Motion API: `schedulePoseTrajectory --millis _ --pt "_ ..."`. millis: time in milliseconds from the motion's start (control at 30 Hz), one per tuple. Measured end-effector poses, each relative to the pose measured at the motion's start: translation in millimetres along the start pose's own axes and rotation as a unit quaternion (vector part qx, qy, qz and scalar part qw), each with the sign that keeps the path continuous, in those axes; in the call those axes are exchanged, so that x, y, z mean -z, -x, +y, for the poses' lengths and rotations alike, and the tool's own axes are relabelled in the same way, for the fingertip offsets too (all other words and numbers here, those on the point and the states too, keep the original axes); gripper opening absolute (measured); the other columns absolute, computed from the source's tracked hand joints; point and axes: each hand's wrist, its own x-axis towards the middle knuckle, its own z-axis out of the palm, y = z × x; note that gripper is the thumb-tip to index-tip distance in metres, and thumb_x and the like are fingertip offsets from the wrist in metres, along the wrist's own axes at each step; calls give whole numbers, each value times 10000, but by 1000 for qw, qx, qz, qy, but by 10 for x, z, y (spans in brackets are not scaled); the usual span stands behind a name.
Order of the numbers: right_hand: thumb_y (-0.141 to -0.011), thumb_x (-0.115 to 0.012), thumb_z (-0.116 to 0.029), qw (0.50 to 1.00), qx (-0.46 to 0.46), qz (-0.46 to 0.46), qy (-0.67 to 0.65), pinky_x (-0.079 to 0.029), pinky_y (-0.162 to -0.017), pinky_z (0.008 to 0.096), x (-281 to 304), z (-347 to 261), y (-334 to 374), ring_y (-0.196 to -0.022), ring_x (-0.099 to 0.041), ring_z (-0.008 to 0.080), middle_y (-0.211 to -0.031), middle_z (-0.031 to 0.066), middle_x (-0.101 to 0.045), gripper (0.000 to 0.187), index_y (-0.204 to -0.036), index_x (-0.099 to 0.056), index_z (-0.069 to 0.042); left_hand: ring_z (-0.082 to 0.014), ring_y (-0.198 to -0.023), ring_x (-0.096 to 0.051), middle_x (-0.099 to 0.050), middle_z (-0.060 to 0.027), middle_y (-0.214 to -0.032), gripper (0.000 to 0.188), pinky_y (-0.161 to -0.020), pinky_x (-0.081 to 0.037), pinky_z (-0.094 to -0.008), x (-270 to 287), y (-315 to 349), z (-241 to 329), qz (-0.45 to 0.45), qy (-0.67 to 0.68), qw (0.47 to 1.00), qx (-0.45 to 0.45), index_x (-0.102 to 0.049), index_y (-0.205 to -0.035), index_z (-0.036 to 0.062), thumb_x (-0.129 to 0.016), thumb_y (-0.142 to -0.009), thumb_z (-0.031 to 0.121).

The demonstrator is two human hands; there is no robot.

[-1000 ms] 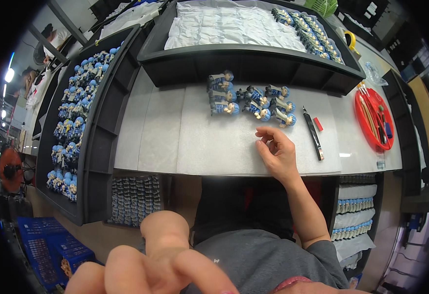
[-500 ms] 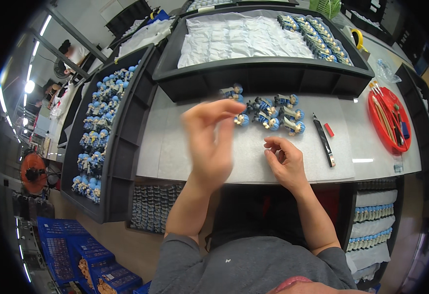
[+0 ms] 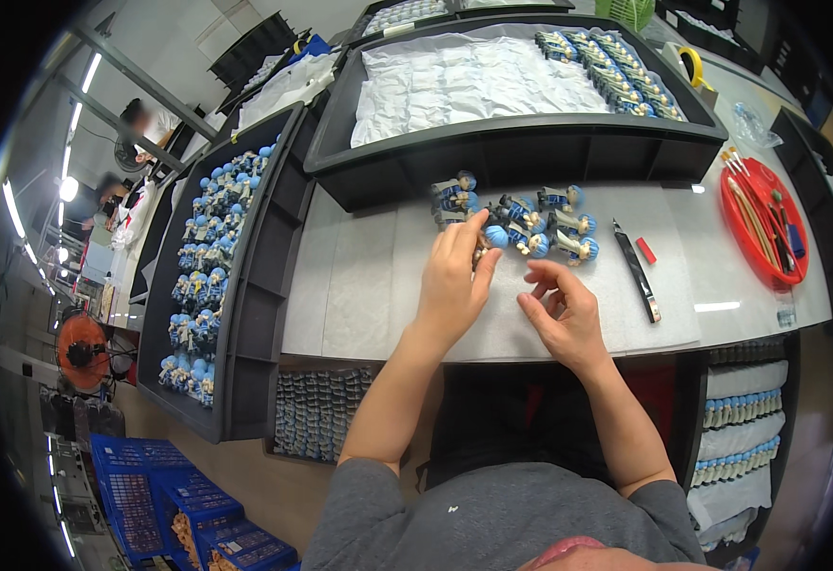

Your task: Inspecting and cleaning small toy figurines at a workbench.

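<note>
Reaching to the far middle of the white table (image 3: 359,285), the left hand (image 3: 452,281) lies palm down with its fingers (image 3: 464,238) close together and stretched toward a small cluster of blue-capped figurines (image 3: 530,224). The fingertips touch the near left side of that cluster, and the hand covers whatever lies under them, so whether it grips one cannot be told. The right hand (image 3: 561,314) rests just right of the left, near the table's near edge, fingers loosely curled and narrowly apart around nothing that can be seen; it sits just near of the figurines without touching them.

Right of the cluster lies a slim dark knife (image 3: 637,271) with a small red piece (image 3: 646,250) beside it, both apart from the hands. Farther right a round red tray (image 3: 764,224) holds thin sticks and small tools too small to sort out. A large dark bin (image 3: 521,143) at the far side is lined with white padding, with a row of more figurines along its far right edge. A long dark bin (image 3: 254,285) at the left holds many more, their details blurred by the lens bend. Racks below the table edge are partly cut off, and blurred people stand at the far left.
</note>
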Motion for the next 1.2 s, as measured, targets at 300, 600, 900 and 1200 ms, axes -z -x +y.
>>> schedulePoseTrajectory --millis 300,600,900,1200 --pt "-797 -656 -45 995 -10 14 -94 -516 -732 259 -7 90 12 -868 -586 148 -1023 118 -586 395 -1159 -512 21 -131 -935 -560 -585 -78 -1043 355 -709 -491 -268 -296 77 125 -36 379 915 129 -494 -1177 -17 -589 -875 144" --pt "-934 -455 -76 982 -113 -66 -134 -485 -764 259 46 39 11 -873 -584 145 -1062 112 -578 293 -1208 -463 28 -99 -856 -577 -613 -45 -986 231 -670 -447 -216 -224 140 -38 -42 605 758 241 -511 -1133 31 -507 -925 132" --pt "-866 -596 -112 994 -59 -46 -82 -514 -735 291 4 20 16 -870 -633 204 -1002 187 -618 375 -1201 -469 -3 -131 -951 -584 -616 -83 -1050 256 -722 -455 -240 -233 139 -79 -44 626 729 273 -496 -1158 23 -493 -928 134" --pt "-843 -626 -98 996 -37 -30 -70 -522 -707 292 -9 72 10 -840 -629 202 -989 181 -611 388 -1189 -474 -7 -133 -969 -582 -612 -117 -1108 286 -748 -456 -252 -237 133 -99 -60 619 732 277 -512 -1182 10 -480 -931 143"
